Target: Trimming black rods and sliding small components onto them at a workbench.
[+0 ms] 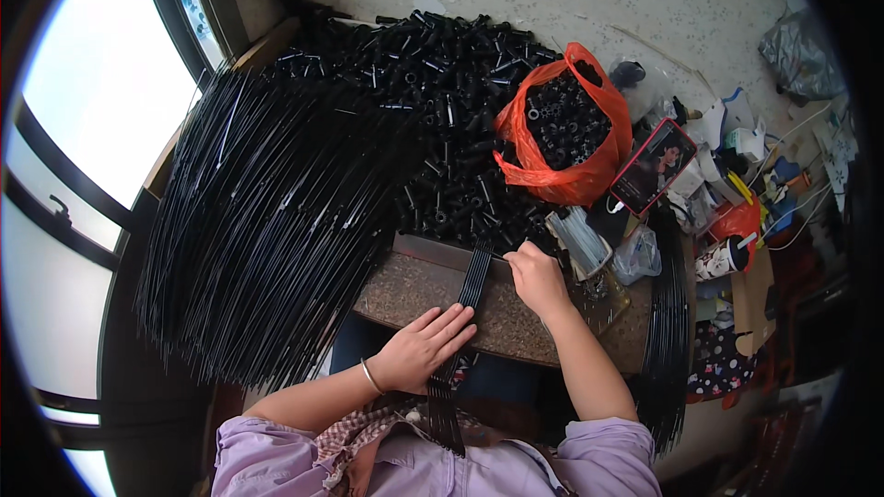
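My left hand (431,345) lies with its fingers stretched out, pressing on a flat row of thin black rods (475,278). The row runs from the heap of parts over the board's edge towards my lap. To its right, my right hand (537,278) is closed in a pinch just past a low metal strip (433,250); whatever its fingertips hold is too small to make out. Beyond the strip are piled short black tubular parts (451,110). A speckled brown work board (405,290) lies under both hands.
A large sheaf of long black rods (267,221) covers the left side. At the right stand an orange-red bag (575,186) of small black rings, a phone (654,166), a tray of pale strips (580,241), a clear bag (637,256) and a cup (723,260). More rods (668,331) hang nearby.
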`<state>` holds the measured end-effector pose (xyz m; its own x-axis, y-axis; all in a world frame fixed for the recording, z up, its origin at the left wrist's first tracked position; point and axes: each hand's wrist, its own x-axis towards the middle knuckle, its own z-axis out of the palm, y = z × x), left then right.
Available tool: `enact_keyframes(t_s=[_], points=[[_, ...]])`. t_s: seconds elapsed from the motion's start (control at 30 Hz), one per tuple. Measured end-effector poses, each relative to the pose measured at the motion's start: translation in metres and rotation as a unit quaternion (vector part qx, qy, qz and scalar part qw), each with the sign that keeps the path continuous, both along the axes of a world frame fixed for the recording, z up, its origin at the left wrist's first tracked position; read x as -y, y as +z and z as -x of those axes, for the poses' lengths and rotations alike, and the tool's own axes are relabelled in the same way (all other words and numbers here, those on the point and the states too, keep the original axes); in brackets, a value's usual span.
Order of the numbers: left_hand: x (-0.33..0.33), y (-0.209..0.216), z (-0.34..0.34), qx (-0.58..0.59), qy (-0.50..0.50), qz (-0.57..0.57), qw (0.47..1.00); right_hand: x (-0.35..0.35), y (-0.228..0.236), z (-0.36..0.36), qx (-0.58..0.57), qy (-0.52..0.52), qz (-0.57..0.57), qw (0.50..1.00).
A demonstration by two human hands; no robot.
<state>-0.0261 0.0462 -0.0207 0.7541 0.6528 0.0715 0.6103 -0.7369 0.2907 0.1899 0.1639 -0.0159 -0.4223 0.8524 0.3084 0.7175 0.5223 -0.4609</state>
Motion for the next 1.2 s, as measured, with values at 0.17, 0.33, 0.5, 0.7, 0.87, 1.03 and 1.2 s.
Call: enact_keyframes(t_s=[0.17,0.33,0.5,0.7,0.87,1.03,1.2], points=[[0.000,-0.001,0.000,-0.020,-0.005,-0.021,1.000,-0.004,-0.002,0.004,0.005,0.014,-0.009,1.000],[0.002,0.005,0.003,0.001,-0.002,0.020,1.000,-0.013,-0.002,0.005,0.056,0.049,-0.141,0.987],[0.002,0.000,0.003,0.019,-0.003,0.017,1.000,-0.005,0.003,-0.044,0.125,0.082,-0.204,0.968],[0.002,0.004,0.004,-0.003,0.000,0.004,1.000,-0.002,0.001,-0.033,0.034,0.056,-0.048,0.997],[-0.001,0.000,0.005,0.031,-0.003,0.014,0.999,-0.006,0.003,-0.025,-0.009,0.073,-0.008,0.997],[0.002,-0.001,0.003,0.041,-0.003,-0.001,0.999,-0.003,-0.011,0.010,-0.014,0.008,-0.056,0.998],[0.007,0.000,0.004,0.022,-0.005,0.003,1.000,-0.015,0.010,-0.011,-0.149,-0.043,-0.052,0.987]])
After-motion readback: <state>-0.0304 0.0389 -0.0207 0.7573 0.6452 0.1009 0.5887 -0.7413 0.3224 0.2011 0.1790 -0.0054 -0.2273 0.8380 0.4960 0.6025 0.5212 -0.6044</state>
